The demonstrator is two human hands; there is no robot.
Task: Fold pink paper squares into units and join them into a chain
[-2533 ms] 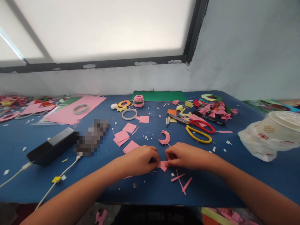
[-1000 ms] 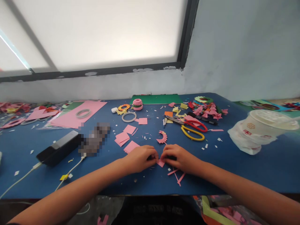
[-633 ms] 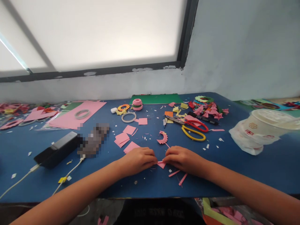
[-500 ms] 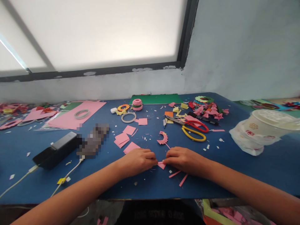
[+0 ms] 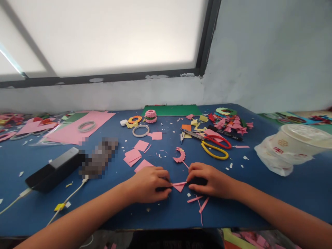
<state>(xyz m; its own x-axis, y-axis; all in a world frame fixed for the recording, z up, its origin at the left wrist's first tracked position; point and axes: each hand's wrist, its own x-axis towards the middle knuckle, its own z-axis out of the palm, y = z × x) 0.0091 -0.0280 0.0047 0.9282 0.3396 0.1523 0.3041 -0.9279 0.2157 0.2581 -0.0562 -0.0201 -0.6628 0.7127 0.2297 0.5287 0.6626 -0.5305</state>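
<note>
A small folded piece of pink paper (image 5: pixel 178 186), with a straight top edge and a point facing me, lies between my hands. My left hand (image 5: pixel 153 183) pinches its left end between thumb and fingers. At the right end, the fingertips of my right hand (image 5: pixel 210 181) close on the paper, with a gap showing between its thumb and curled fingers. Just beyond is a curved pink chain of folded paper (image 5: pixel 179 155). Narrow pink paper strips (image 5: pixel 203 204) lie below my right hand. Pink paper squares (image 5: pixel 133 156) are spread past my left hand.
Scissors (image 5: pixel 214 147) with red and yellow handles lie beyond my right hand. A bagged paper bowl (image 5: pixel 285 148) stands at the right. A black box-like device (image 5: pixel 54 169) and a white cable (image 5: pixel 70 195) are at the left. A tape roll (image 5: pixel 140 130) sits farther back.
My hands have moved slightly apart, and more of the folded pink paper shows between them. A thin pink strip now lies over the strips below my right hand.
</note>
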